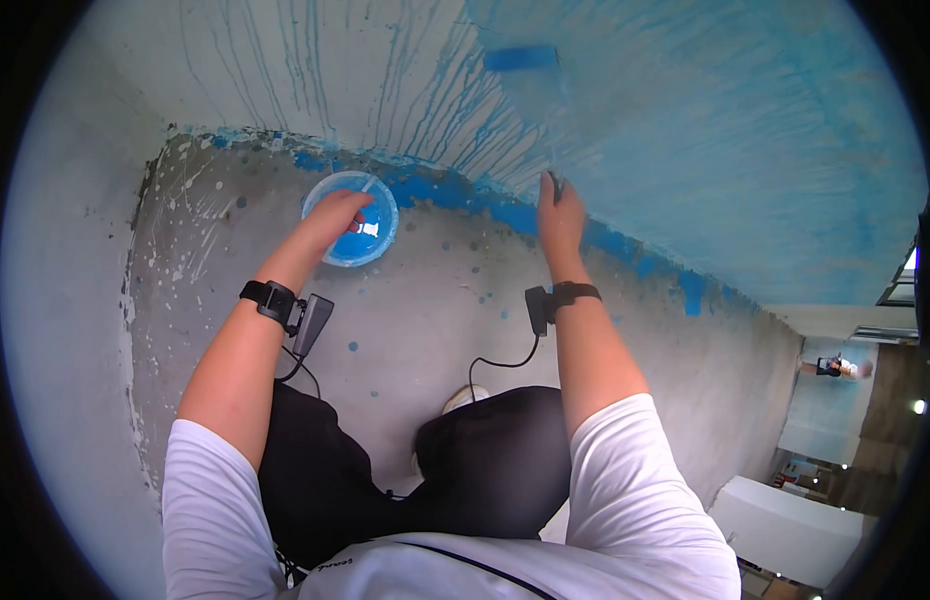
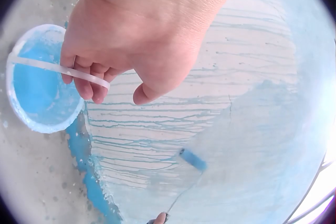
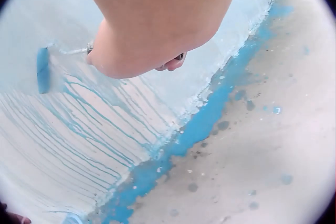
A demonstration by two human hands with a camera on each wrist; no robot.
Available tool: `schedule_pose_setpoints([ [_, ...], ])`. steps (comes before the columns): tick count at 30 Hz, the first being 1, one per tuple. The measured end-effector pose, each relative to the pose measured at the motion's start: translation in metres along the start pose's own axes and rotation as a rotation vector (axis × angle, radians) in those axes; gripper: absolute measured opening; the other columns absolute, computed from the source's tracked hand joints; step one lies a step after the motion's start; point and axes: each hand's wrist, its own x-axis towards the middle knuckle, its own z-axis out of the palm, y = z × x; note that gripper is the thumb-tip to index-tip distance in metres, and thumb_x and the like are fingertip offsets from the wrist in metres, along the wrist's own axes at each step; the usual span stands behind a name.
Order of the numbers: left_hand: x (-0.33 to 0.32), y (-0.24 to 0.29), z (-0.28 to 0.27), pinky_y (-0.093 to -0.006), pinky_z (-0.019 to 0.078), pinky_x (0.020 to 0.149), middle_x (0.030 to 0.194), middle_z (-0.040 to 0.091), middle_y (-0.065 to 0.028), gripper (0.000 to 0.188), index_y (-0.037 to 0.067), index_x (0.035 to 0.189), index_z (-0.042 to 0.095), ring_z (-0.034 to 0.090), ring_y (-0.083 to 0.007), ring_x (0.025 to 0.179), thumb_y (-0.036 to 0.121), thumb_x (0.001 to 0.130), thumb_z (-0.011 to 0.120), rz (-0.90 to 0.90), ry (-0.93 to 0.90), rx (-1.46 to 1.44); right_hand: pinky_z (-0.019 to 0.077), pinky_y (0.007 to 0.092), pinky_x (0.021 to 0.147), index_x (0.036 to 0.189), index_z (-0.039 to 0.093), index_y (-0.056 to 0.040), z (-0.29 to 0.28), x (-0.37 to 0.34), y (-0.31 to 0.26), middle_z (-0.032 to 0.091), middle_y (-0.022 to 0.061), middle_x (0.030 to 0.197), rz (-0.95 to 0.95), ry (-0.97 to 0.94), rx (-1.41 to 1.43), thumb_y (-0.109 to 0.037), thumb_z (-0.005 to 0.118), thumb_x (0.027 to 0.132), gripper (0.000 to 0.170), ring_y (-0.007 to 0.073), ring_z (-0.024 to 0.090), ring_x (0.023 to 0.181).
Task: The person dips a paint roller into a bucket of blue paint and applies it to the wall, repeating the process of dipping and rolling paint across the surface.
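Observation:
My left hand [image 1: 337, 215] [image 2: 131, 40] has its fingers curled round the thin white handle [image 2: 42, 65] of a round bucket [image 1: 391, 228] [image 2: 37, 128] with blue paint inside. Out to the right, my right hand [image 1: 561, 215] [image 3: 136, 50] grips a paint roller's handle, mostly hidden by the fingers. The blue roller head [image 1: 521, 59] [image 2: 192, 159] [image 3: 43, 70] lies against the wall, at the edge of the painted part, beyond that hand.
Blue paint drips run down the pale wall [image 1: 285, 60]. A blue-stained strip [image 1: 505, 208] follows the foot of the wall. The grey floor [image 1: 415, 320] has paint spots. A shoe [image 1: 465, 398] shows between the legs, and a person [image 1: 843, 367] is far right.

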Motion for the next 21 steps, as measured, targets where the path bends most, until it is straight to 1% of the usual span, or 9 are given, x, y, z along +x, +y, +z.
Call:
schedule_pose_setpoints([
  [3, -0.005, 0.004, 0.001, -0.027, 0.0419, 0.071, 0.082, 0.057, -0.0041, 0.034, 0.001, 0.095, 0.059, 0.052, -0.0127, 0.074, 0.034, 0.087, 0.056, -0.008, 0.021, 0.013, 0.0449, 0.0438, 0.059, 0.09, 0.061, 0.0032, -0.005, 0.01, -0.023, 0.06, 0.0199, 0.066, 0.035, -0.066, 0.074, -0.04, 0.052, 0.092, 0.044, 0.0386, 0.059, 0.063],
  [7, -0.002, 0.001, -0.001, -0.0268, 0.042, 0.071, 0.081, 0.058, -0.0041, 0.034, 0.001, 0.093, 0.06, 0.052, -0.0128, 0.075, 0.034, 0.087, 0.055, 0.003, 0.004, 0.012, 0.0451, 0.0448, 0.061, 0.09, 0.062, 0.0025, -0.009, -0.004, 0.015, 0.061, 0.0208, 0.068, -0.012, 0.023, 0.046, -0.04, 0.053, 0.092, 0.043, 0.0404, 0.06, 0.068],
  [9, -0.005, 0.003, 0.0, -0.0273, 0.0422, 0.071, 0.082, 0.058, -0.0042, 0.034, 0.002, 0.092, 0.06, 0.052, -0.0132, 0.075, 0.035, 0.087, 0.055, 0.004, 0.013, -0.004, 0.0462, 0.0433, 0.072, 0.099, 0.063, 0.0028, -0.024, -0.021, 0.047, 0.064, 0.0245, 0.086, 0.113, -0.064, -0.13, -0.038, 0.051, 0.093, 0.043, 0.0414, 0.061, 0.084],
  [11, -0.005, 0.003, 0.0, -0.0263, 0.0415, 0.071, 0.082, 0.057, -0.0027, 0.031, 0.004, 0.094, 0.06, 0.052, -0.0123, 0.075, 0.034, 0.087, 0.055, -0.005, 0.007, 0.022, 0.0464, 0.0448, 0.072, 0.099, 0.063, 0.0031, -0.047, -0.035, 0.064, 0.064, 0.0263, 0.087, 0.258, -0.153, -0.221, -0.04, 0.052, 0.092, 0.045, 0.0426, 0.061, 0.086],
  [13, -0.004, 0.002, -0.003, -0.0253, 0.0408, 0.071, 0.082, 0.057, -0.0013, 0.029, 0.006, 0.095, 0.06, 0.051, -0.0113, 0.075, 0.033, 0.087, 0.055, -0.013, 0.004, 0.043, 0.0464, 0.0441, 0.07, 0.094, 0.064, 0.0034, -0.054, -0.047, 0.103, 0.064, 0.0247, 0.081, 0.221, -0.076, -0.255, -0.042, 0.054, 0.091, 0.046, 0.0418, 0.061, 0.08],
  [15, -0.002, 0.001, -0.001, -0.0255, 0.0411, 0.071, 0.082, 0.057, -0.0015, 0.028, 0.006, 0.094, 0.06, 0.052, -0.0114, 0.075, 0.033, 0.087, 0.055, -0.021, 0.005, 0.037, 0.0461, 0.0435, 0.068, 0.093, 0.063, 0.0036, -0.063, -0.049, 0.117, 0.063, 0.0239, 0.077, 0.249, -0.103, -0.256, -0.041, 0.054, 0.091, 0.046, 0.0411, 0.061, 0.076],
  [17, -0.002, 0.0, -0.002, -0.0253, 0.0413, 0.071, 0.082, 0.057, -0.0016, 0.028, 0.006, 0.093, 0.06, 0.052, -0.0115, 0.075, 0.033, 0.087, 0.055, -0.019, 0.004, 0.036, 0.0458, 0.0429, 0.065, 0.092, 0.063, 0.0038, -0.065, -0.047, 0.11, 0.061, 0.0231, 0.072, 0.293, -0.126, -0.253, -0.04, 0.054, 0.091, 0.045, 0.0404, 0.061, 0.072],
  [19, -0.003, -0.002, -0.004, -0.0251, 0.0414, 0.071, 0.082, 0.057, -0.0017, 0.028, 0.006, 0.093, 0.06, 0.052, -0.0115, 0.075, 0.033, 0.087, 0.056, -0.019, -0.007, 0.045, 0.0443, 0.0413, 0.06, 0.09, 0.063, 0.0036, -0.069, -0.033, 0.094, 0.058, 0.0216, 0.065, 0.16, -0.162, -0.229, -0.039, 0.054, 0.092, 0.044, 0.0389, 0.058, 0.064],
  [21, -0.003, -0.003, -0.005, -0.0264, 0.0412, 0.074, 0.083, 0.058, -0.0029, 0.032, 0.003, 0.093, 0.06, 0.052, -0.0127, 0.077, 0.034, 0.087, 0.054, 0.001, -0.017, -0.001, 0.0431, 0.0412, 0.057, 0.088, 0.062, 0.0035, -0.067, -0.014, 0.057, 0.056, 0.0218, 0.064, 0.067, -0.152, -0.167, -0.037, 0.054, 0.092, 0.042, 0.0392, 0.057, 0.061],
])
